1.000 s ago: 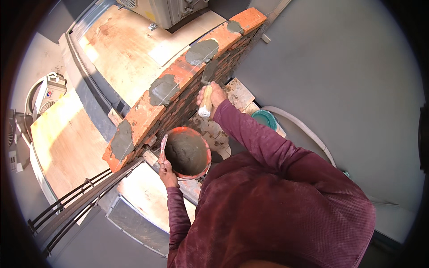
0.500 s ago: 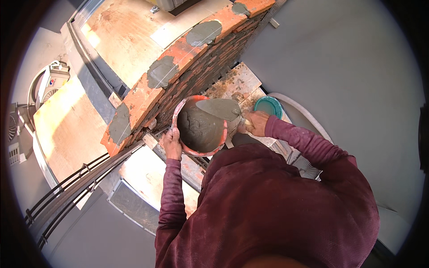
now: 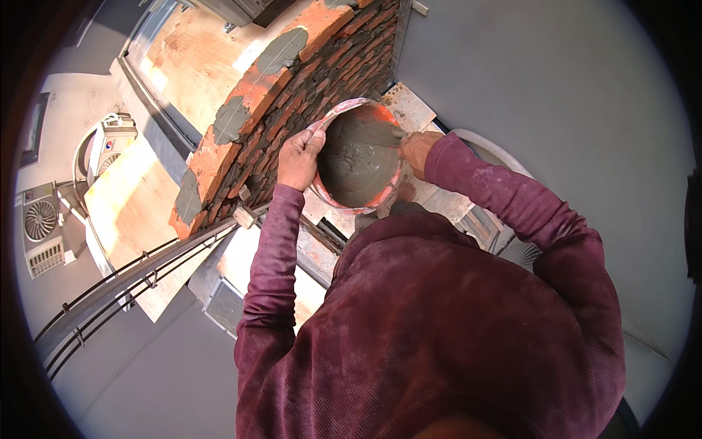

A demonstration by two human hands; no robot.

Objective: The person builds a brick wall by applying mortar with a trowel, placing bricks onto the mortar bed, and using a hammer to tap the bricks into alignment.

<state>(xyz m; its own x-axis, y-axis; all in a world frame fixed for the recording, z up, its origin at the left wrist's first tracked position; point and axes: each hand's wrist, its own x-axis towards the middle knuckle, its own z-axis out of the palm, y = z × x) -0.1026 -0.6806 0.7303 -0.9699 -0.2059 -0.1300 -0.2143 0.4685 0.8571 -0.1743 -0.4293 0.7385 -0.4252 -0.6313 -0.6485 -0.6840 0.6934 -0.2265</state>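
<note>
A round orange bucket [image 3: 379,113] with a mortar-smeared rim sits in front of me, partly filled with wet grey mortar [image 3: 356,170]. My left hand [image 3: 300,157] grips its rim on the left side, thumb over the edge. At the right side of the bucket, my right hand [image 3: 418,152] is closed round the handle of a trowel [image 3: 376,133]. Its blade lies inside the bucket against the mortar, smeared grey and hard to tell from it. The handle is mostly hidden by my fingers.
Beyond my left hand runs a brick wall [image 3: 285,110] with mortar patches [image 3: 231,121] on top and a string along it. Wooden boards [image 3: 411,108] lie beneath the bucket. Black pipes [image 3: 110,282] run at left, near outdoor fan units [image 3: 42,219]. A grey wall stands at right.
The trowel has gone from over the bucket's rim down into the mortar. The bucket and both hands now appear farther forward; the view has shifted, and the teal container is no longer visible.
</note>
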